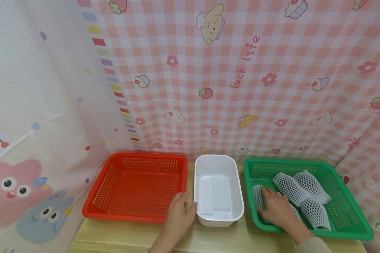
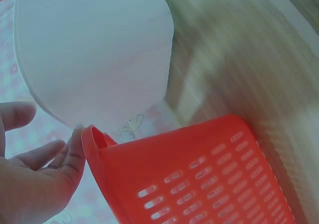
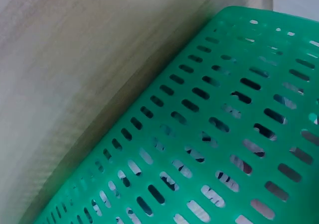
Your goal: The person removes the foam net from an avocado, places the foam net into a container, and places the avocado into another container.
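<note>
In the head view, several plump white foam net sleeves (image 1: 291, 188) lie in the green basket (image 1: 351, 196); what is inside them cannot be seen. My right hand (image 1: 277, 207) reaches into its left part, with fingers and thumb bent round a foam net sleeve (image 1: 258, 195) and partly covering it. The right wrist view has only the outer side of the green basket (image 3: 199, 114), with that hand hidden. Between the red basket (image 1: 96, 211) and the white tub (image 1: 220, 223) is my left hand (image 1: 181, 214). Its fingers are loosely extended, fingertips at the red rim, holding nothing.
Inside the white tub lie a flat white textured piece (image 1: 221, 193) and a smoother white strip (image 1: 206, 195). All three containers stand in a row on a wooden table (image 1: 120, 235). A pink checked cloth (image 1: 190, 73) hangs close behind them.
</note>
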{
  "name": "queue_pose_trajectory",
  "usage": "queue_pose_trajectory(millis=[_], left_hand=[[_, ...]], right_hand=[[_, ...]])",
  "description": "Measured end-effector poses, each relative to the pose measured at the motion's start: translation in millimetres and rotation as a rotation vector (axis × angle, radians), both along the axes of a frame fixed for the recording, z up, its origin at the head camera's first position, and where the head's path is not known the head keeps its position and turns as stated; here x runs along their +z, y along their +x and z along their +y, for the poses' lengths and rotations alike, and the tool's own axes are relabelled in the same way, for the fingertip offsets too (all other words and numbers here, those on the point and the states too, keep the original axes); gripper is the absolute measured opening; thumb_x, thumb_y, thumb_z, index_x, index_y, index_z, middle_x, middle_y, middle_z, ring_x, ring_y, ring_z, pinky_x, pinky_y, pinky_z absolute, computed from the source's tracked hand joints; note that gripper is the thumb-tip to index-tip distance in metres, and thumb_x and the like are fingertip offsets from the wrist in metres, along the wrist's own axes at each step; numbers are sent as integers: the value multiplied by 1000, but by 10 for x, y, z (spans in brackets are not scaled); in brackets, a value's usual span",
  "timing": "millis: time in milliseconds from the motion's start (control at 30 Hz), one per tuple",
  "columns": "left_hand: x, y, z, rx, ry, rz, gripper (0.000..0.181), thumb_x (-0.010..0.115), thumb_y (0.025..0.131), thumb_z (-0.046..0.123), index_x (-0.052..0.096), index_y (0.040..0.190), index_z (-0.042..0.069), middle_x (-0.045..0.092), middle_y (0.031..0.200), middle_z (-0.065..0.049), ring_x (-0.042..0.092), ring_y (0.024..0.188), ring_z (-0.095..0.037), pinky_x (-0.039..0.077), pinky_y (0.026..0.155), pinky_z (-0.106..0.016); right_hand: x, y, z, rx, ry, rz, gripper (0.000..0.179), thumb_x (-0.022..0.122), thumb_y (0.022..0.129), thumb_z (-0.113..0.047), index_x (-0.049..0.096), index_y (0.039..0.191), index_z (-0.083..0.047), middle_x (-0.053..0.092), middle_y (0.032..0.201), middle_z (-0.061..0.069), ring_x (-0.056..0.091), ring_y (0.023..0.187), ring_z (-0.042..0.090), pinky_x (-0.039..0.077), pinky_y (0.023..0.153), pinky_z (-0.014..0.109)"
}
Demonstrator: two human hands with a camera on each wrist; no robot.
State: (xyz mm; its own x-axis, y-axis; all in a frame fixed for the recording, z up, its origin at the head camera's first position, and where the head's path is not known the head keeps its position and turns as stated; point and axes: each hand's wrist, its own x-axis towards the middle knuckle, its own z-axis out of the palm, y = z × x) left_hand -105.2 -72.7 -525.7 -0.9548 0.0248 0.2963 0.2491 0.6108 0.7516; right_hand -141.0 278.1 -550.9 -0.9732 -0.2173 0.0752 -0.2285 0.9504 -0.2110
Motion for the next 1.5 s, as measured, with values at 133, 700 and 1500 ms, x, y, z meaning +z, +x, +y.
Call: queue_pose_trajectory(millis=[133, 700, 1500], left_hand=[[-2, -7, 17, -14, 13, -13, 38, 76, 89, 8, 70, 121, -12, 61, 86, -5, 47, 68, -7, 45, 57, -23], [-2, 13, 53, -55, 53, -83, 35, 74, 91, 5, 70, 122, -13, 53, 75, 6, 48, 64, -4, 45, 52, -21], [-17, 8, 44, -49, 44, -88, 34, 74, 93, 6, 70, 122, -12, 60, 81, 2, 51, 69, -6, 47, 56, -21]], right_hand=[[-25, -28, 8, 4, 16, -15, 82, 89, 78, -28, 54, 140, 12, 63, 129, 33, 63, 107, 54, 48, 85, 71], [-142, -130, 46, -63, 11, -33, 81, 85, 74, -26, 52, 137, 12, 64, 122, 33, 64, 109, 48, 46, 80, 66], [319, -12, 87, -138, -312, -56, 84, 79, 82, -20, 40, 148, 13, 50, 139, 40, 54, 123, 55, 48, 95, 67]])
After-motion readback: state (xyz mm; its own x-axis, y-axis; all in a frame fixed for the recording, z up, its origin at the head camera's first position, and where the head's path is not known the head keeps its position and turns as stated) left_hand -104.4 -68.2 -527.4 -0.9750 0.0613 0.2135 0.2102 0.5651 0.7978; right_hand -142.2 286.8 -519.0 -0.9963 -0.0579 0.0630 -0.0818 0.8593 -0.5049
